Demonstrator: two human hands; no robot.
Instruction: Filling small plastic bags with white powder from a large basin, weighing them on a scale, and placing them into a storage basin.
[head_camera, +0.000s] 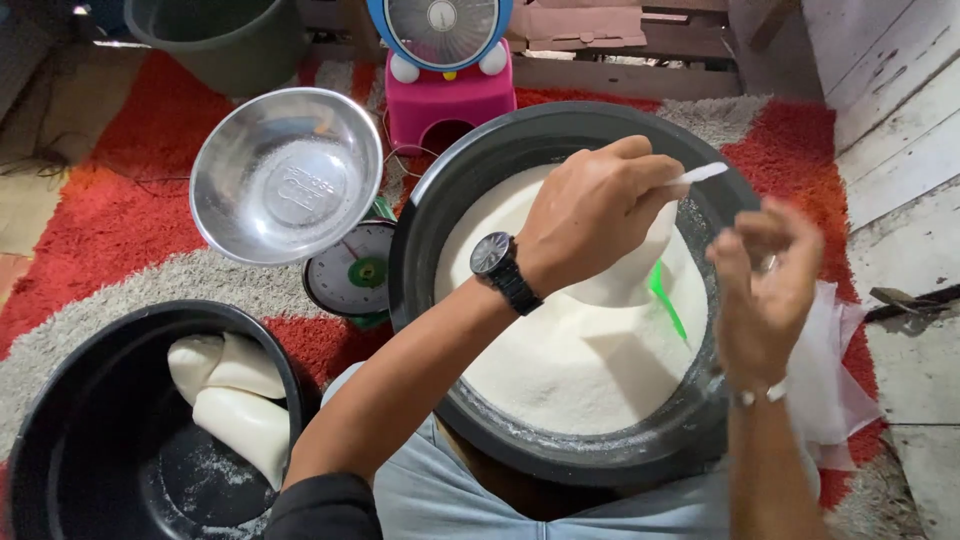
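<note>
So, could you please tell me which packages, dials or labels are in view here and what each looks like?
Filled bags: three plump white bags lying in the black tub at lower left.
Scale dial: round white face with a green centre, under the steel bowl.
Clear bag: held by both hands over the white powder.

The left arm comes from the lower left and goes up to the right, with the elbow bent and a dark sleeve pushed up near it. A black watch (494, 262) sits on the left wrist. The left hand (592, 212) shows its back to the camera; its fingers are curled and closed, and thumb and forefinger are pinched together at the right side. The right arm rises almost straight from the lower edge, with a thin band (760, 394) at the wrist. The right hand (765, 290) is turned on its edge, fingers bent loosely and pinched at the top, close to the left fingertips.
</note>
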